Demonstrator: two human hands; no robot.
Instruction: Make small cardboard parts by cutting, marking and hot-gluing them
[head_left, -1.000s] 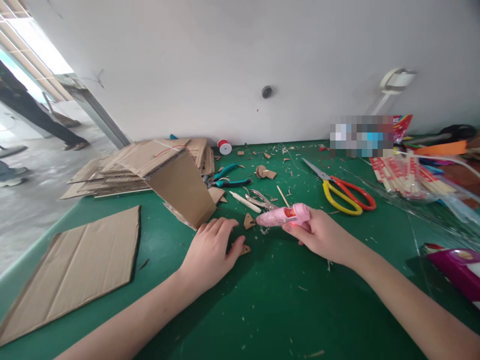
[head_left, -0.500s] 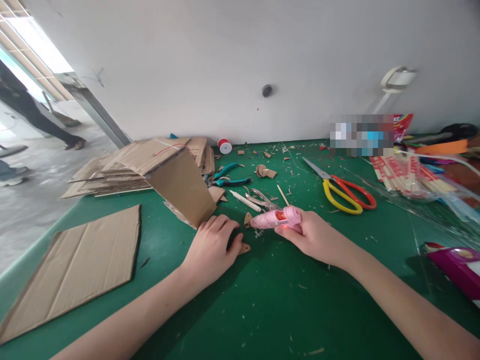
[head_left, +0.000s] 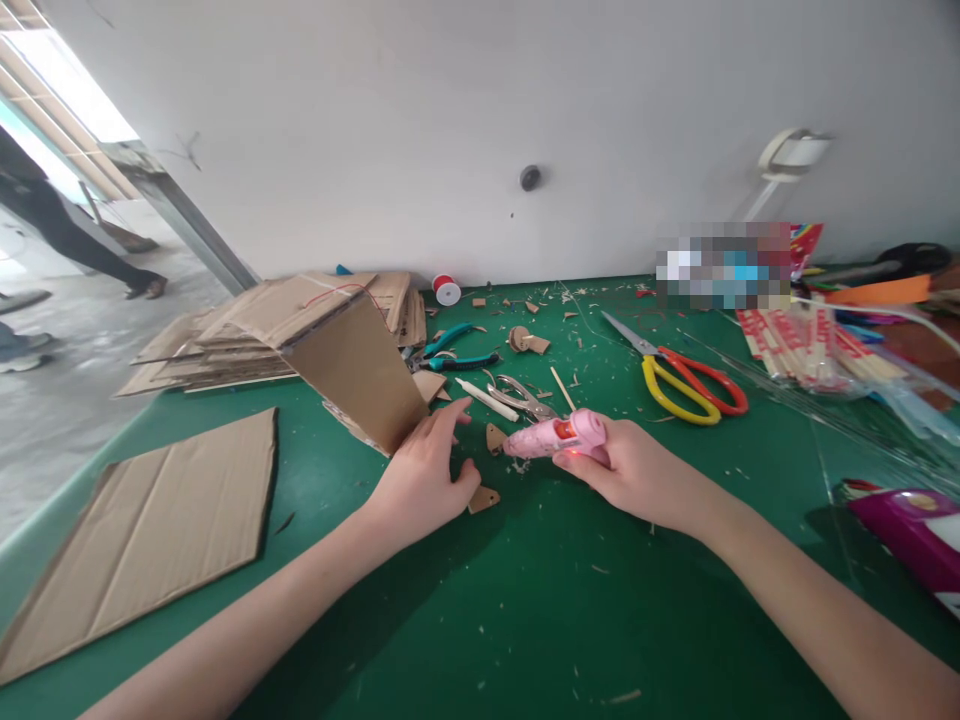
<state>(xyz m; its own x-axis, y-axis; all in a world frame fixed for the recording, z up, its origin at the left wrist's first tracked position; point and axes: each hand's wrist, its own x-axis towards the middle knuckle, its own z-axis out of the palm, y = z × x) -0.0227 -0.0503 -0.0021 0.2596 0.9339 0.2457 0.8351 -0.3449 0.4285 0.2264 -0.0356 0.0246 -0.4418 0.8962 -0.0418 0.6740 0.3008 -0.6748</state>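
My right hand (head_left: 637, 470) grips a pink glue gun (head_left: 553, 435), its nozzle pointing left at a small cardboard piece (head_left: 495, 437) on the green table (head_left: 540, 600). My left hand (head_left: 427, 470) rests on the table with its fingers stretched out toward that piece and holds nothing. A second small cardboard piece (head_left: 482, 498) lies by its thumb. A folded cardboard panel (head_left: 360, 370) stands just left of the left hand.
A flat cardboard sheet (head_left: 142, 530) lies front left, a cardboard stack (head_left: 225, 340) behind it. Pliers (head_left: 454, 355), a white glue stick (head_left: 487, 400), metal punch pliers (head_left: 525, 398), yellow-red scissors (head_left: 686, 380), a red spool (head_left: 448, 290) and packed sticks (head_left: 817, 345) sit further back. A purple packet (head_left: 911, 535) lies right.
My left hand has lifted its fingers off the lower cardboard piece and stretched them toward the upper one. The glue gun shifted left, then held still.
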